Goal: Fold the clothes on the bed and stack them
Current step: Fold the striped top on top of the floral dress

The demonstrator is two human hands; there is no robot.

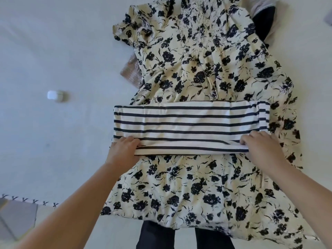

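Note:
A striped navy-and-white garment (186,123) lies folded into a long band across a cream dress with dark flowers (197,72), which is spread flat on the white bed (62,51). My left hand (124,150) grips the band's near left corner. My right hand (260,146) pinches the near right end of its front edge. Both hands hold the near fold of the striped cloth.
A small white case (56,95) sits on the bed to the left. A brown-grey cloth (132,71) pokes out under the dress's left side. A dark garment (264,22) lies at the top right. Dark trouser legs (156,234) show at the bed's near edge.

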